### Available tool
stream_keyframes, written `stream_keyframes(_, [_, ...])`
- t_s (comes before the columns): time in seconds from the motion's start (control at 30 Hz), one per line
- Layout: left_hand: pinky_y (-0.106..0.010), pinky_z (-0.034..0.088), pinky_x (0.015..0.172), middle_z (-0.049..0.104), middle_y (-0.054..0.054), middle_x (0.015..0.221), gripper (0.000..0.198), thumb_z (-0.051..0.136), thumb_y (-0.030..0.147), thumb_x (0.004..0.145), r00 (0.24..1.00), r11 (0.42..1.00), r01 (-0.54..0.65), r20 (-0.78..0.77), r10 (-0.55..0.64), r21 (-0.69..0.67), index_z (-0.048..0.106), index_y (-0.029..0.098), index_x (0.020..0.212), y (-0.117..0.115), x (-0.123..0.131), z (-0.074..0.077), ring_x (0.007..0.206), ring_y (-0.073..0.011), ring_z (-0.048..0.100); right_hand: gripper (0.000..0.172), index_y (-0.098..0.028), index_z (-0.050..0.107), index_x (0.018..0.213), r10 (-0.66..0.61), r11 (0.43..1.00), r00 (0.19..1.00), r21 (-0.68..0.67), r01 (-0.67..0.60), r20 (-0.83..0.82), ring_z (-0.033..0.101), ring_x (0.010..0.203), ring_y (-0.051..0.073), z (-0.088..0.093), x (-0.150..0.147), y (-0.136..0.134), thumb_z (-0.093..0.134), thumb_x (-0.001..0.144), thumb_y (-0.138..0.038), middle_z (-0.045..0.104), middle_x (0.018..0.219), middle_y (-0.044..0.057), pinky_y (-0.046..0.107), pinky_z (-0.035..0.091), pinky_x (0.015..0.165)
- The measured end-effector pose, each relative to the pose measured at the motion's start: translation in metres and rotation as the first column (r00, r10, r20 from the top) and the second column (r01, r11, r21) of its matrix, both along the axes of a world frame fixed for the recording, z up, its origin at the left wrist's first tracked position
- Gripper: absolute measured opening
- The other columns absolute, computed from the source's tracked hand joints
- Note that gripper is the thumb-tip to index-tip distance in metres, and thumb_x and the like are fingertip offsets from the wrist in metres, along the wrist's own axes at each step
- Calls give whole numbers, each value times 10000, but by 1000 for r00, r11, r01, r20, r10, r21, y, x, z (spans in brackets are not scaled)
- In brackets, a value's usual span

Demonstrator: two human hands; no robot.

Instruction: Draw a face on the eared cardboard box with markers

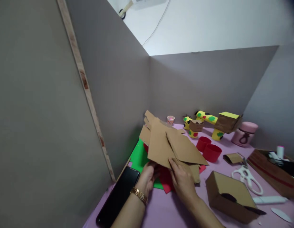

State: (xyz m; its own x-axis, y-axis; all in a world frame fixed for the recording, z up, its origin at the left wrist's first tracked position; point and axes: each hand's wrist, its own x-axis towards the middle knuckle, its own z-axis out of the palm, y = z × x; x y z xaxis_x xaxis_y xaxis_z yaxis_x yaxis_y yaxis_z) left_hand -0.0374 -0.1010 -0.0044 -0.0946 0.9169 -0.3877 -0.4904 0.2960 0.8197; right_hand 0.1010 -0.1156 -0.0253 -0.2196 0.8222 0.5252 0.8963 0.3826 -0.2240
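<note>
Pieces of brown cardboard lie in a loose, overlapping stack on the table's left part, with flaps and cut edges sticking out. My left hand, with a gold bracelet at the wrist, grips the near left edge of the cardboard from below, its fingers partly hidden. My right hand holds the near edge, fingertips on top of the cardboard. Red sheets and a green sheet show beneath the stack. A black phone lies beside my left forearm.
Right of the stack are red rings, a brown box, white-handled scissors and a brown pouch-like item. Behind stand yellow spotted paper figures, a pink jar and a small cup. Grey partitions enclose the table.
</note>
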Motion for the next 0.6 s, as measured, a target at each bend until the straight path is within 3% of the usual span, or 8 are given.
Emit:
stream_keyframes(0.13, [-335,558,703,650,-44,1013,196,556,287,926,998,991,-6,60,-2,134,598,158,1067,-11,9,15,802,-159,644,410,-143,601,1261,11,1000,1000,-17,-11,27,626,1136,287,2,-2,2,496,870,-77,675,1229,135,392,557,879])
stream_keyframes(0.33, [-314,550,721,667,-29,992,181,607,62,846,999,958,-27,51,13,285,602,141,1008,-24,16,24,844,-161,652,406,-144,575,1289,13,999,1000,-29,-13,5,650,1095,263,5,-5,5,487,894,-118,686,1208,133,381,554,873])
stream_keyframes(0.43, [-256,521,633,657,11,848,110,604,71,847,992,950,-123,-5,129,288,590,140,932,-17,14,28,706,-121,636,501,-137,532,1341,8,1000,1000,-20,-8,-6,530,1242,323,5,-3,6,512,841,-112,563,1366,165,451,485,966])
stream_keyframes(0.5, [-245,506,598,645,20,758,75,638,101,824,989,948,-127,-29,142,293,595,138,874,-12,11,34,654,-125,639,601,-97,462,1392,-43,999,998,-13,43,-36,452,1299,368,9,-1,8,477,795,-32,466,1435,215,529,431,994])
stream_keyframes(0.6, [-243,513,678,693,-39,847,182,715,125,740,994,951,-96,-26,108,294,632,158,898,-16,9,39,823,-178,686,623,-42,482,1366,-84,996,992,-29,82,-92,605,1145,330,23,5,13,378,760,56,596,1300,236,474,488,929])
